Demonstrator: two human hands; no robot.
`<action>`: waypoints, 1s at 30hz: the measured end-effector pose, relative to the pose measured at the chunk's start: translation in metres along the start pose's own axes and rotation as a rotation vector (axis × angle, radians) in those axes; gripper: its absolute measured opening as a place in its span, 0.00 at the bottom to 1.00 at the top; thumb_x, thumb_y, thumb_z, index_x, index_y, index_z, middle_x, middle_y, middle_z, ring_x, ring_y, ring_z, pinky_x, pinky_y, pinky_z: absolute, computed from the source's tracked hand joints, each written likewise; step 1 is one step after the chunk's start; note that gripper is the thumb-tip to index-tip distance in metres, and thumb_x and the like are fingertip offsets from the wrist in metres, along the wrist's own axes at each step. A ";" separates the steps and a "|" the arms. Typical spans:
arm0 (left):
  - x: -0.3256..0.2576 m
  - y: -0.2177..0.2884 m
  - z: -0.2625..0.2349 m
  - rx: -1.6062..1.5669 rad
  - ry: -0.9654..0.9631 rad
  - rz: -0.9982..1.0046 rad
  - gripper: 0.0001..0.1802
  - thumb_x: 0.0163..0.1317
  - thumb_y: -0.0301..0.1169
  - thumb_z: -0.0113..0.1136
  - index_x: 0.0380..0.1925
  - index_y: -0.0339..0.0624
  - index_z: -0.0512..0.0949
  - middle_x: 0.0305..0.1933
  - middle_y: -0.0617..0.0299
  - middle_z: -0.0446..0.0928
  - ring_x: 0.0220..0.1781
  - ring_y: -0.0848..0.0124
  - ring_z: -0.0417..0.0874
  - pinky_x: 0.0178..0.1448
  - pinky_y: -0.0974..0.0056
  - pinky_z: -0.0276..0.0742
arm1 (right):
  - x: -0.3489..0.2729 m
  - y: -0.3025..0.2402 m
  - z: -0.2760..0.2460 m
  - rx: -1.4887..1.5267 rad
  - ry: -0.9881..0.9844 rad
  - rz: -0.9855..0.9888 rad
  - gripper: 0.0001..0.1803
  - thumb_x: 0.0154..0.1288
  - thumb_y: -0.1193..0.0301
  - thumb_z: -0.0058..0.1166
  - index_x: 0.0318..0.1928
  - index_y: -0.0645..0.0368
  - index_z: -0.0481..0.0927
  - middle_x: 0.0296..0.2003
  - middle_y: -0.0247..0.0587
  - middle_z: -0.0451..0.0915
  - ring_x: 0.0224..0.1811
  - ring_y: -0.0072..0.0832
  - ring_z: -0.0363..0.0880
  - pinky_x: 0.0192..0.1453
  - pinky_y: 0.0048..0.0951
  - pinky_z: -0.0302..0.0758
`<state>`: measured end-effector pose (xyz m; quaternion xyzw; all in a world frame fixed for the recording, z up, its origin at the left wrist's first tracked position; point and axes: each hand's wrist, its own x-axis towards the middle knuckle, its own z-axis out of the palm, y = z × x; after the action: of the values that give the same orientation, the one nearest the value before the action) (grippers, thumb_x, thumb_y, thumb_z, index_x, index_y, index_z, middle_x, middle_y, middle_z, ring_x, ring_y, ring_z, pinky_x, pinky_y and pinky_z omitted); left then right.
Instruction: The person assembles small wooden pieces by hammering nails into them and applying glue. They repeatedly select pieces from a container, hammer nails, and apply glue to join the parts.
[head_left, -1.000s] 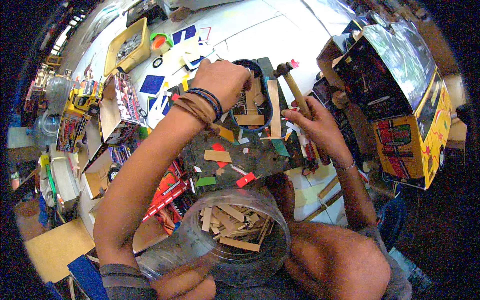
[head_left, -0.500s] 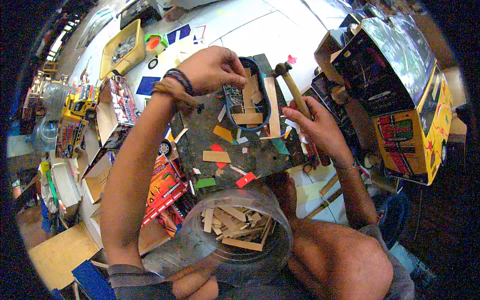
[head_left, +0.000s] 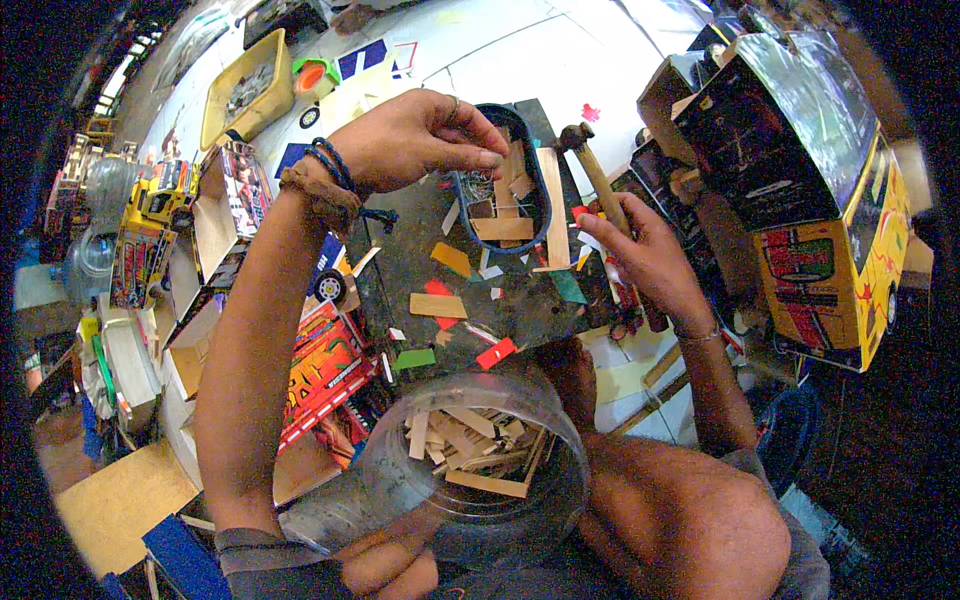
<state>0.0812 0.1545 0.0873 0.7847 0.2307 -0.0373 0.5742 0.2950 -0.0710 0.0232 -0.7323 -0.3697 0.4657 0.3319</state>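
My left hand (head_left: 425,140) is above the left rim of a dark blue oval tub (head_left: 546,200), thumb and fingertips pressed together. Whatever they pinch, if anything, is too small to make out. Inside the tub lie thin nails (head_left: 478,190) and several flat wooden pieces (head_left: 502,229). My right hand (head_left: 652,258) is closed round the wooden handle of a hammer (head_left: 598,182), its metal head pointing up and away from me. A long wooden strip (head_left: 557,215) lies between tub and hammer. Both stand over a dark work board (head_left: 400,270).
Colored scraps, among them a red piece (head_left: 495,353), litter the board. A clear round container (head_left: 570,440) of wood offcuts sits close to me. Toy truck bodies stand left (head_left: 320,375) and a large yellow-black one (head_left: 800,285) right. A yellow tray (head_left: 275,100) lies at far left.
My left thumb and fingers stretch slightly further right near the tub, more extended than before. My right hand keeps its hold on the hammer. The whole view shifts a little.
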 end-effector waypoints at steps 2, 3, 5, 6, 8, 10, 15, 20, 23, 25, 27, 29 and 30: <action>-0.001 0.001 0.001 -0.023 -0.009 -0.001 0.13 0.68 0.33 0.68 0.46 0.35 0.84 0.44 0.61 0.87 0.49 0.73 0.87 0.59 0.68 0.80 | 0.000 0.001 0.000 -0.005 0.000 -0.002 0.23 0.71 0.50 0.62 0.51 0.56 0.80 0.32 0.26 0.77 0.28 0.14 0.68 0.30 0.20 0.67; -0.002 0.001 0.001 -0.032 -0.014 0.000 0.14 0.68 0.33 0.68 0.47 0.35 0.84 0.44 0.61 0.87 0.49 0.73 0.87 0.59 0.68 0.80 | 0.000 0.002 0.000 0.001 0.000 -0.010 0.24 0.71 0.50 0.62 0.51 0.56 0.80 0.32 0.26 0.77 0.29 0.14 0.68 0.31 0.20 0.67; -0.004 0.002 0.002 -0.024 -0.002 -0.002 0.14 0.68 0.33 0.68 0.47 0.35 0.84 0.44 0.61 0.87 0.49 0.74 0.87 0.59 0.68 0.80 | 0.000 0.002 -0.001 -0.004 0.003 -0.011 0.24 0.70 0.49 0.62 0.52 0.56 0.80 0.32 0.26 0.78 0.29 0.15 0.69 0.31 0.20 0.68; -0.005 0.002 0.003 -0.021 0.004 -0.003 0.14 0.68 0.34 0.68 0.47 0.35 0.84 0.44 0.61 0.87 0.49 0.74 0.87 0.59 0.67 0.80 | 0.000 0.002 -0.001 -0.014 0.006 -0.005 0.24 0.70 0.49 0.62 0.52 0.56 0.80 0.33 0.27 0.78 0.29 0.15 0.69 0.32 0.20 0.68; -0.009 0.003 0.006 -0.027 0.036 0.014 0.14 0.68 0.34 0.68 0.47 0.36 0.84 0.45 0.61 0.87 0.49 0.74 0.86 0.59 0.67 0.80 | 0.000 0.000 -0.001 -0.027 0.016 0.005 0.24 0.70 0.49 0.62 0.52 0.56 0.80 0.33 0.27 0.78 0.29 0.15 0.70 0.32 0.20 0.68; -0.020 0.003 0.011 -0.027 0.103 0.018 0.14 0.68 0.33 0.68 0.48 0.36 0.84 0.45 0.61 0.87 0.50 0.74 0.86 0.59 0.67 0.80 | -0.001 -0.002 -0.001 -0.035 0.027 0.038 0.24 0.70 0.49 0.62 0.53 0.55 0.79 0.33 0.27 0.78 0.29 0.14 0.69 0.30 0.20 0.67; -0.072 -0.004 0.056 -0.012 0.354 0.100 0.12 0.67 0.33 0.68 0.46 0.38 0.85 0.41 0.61 0.87 0.44 0.76 0.86 0.53 0.69 0.81 | -0.020 -0.004 0.001 0.047 0.206 0.021 0.19 0.72 0.55 0.61 0.54 0.52 0.80 0.32 0.21 0.76 0.24 0.08 0.65 0.22 0.16 0.57; -0.111 -0.030 0.108 0.191 0.506 0.062 0.09 0.61 0.26 0.70 0.42 0.44 0.87 0.37 0.61 0.87 0.38 0.69 0.84 0.44 0.65 0.79 | -0.049 0.004 0.008 0.115 0.348 -0.125 0.20 0.72 0.59 0.63 0.55 0.58 0.79 0.37 0.32 0.82 0.37 0.18 0.79 0.41 0.24 0.77; -0.116 -0.046 0.122 0.219 0.574 0.083 0.10 0.60 0.25 0.70 0.42 0.46 0.88 0.35 0.60 0.86 0.35 0.68 0.83 0.40 0.64 0.78 | -0.066 0.012 0.020 0.274 0.317 -0.077 0.17 0.73 0.65 0.62 0.55 0.60 0.78 0.46 0.37 0.84 0.49 0.22 0.81 0.55 0.26 0.77; -0.117 -0.054 0.129 0.255 0.595 0.100 0.10 0.60 0.24 0.70 0.42 0.46 0.88 0.35 0.60 0.85 0.35 0.68 0.83 0.40 0.64 0.78 | -0.076 0.017 0.029 0.326 0.293 -0.062 0.16 0.73 0.67 0.61 0.56 0.61 0.78 0.45 0.37 0.84 0.48 0.22 0.81 0.54 0.26 0.77; -0.117 -0.060 0.134 0.284 0.597 0.116 0.10 0.60 0.23 0.70 0.42 0.46 0.88 0.34 0.60 0.84 0.35 0.67 0.84 0.40 0.64 0.78 | -0.082 0.021 0.034 0.277 0.249 -0.039 0.16 0.73 0.69 0.61 0.57 0.61 0.77 0.45 0.36 0.83 0.48 0.22 0.81 0.54 0.26 0.77; -0.116 -0.066 0.137 0.302 0.609 0.142 0.11 0.60 0.22 0.69 0.42 0.47 0.87 0.34 0.60 0.84 0.35 0.66 0.84 0.39 0.64 0.78 | -0.084 0.025 0.039 0.274 0.242 -0.054 0.16 0.72 0.69 0.61 0.57 0.61 0.77 0.44 0.36 0.83 0.47 0.22 0.81 0.54 0.26 0.77; -0.115 -0.068 0.139 0.310 0.620 0.160 0.12 0.60 0.22 0.69 0.42 0.47 0.87 0.34 0.60 0.84 0.35 0.66 0.84 0.39 0.64 0.78 | -0.085 0.026 0.040 0.261 0.231 -0.028 0.16 0.73 0.69 0.61 0.57 0.61 0.77 0.45 0.35 0.83 0.47 0.21 0.80 0.53 0.26 0.77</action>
<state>-0.0206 0.0062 0.0177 0.8520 0.3235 0.2133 0.3521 0.2390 -0.1505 0.0250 -0.7263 -0.2758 0.4180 0.4709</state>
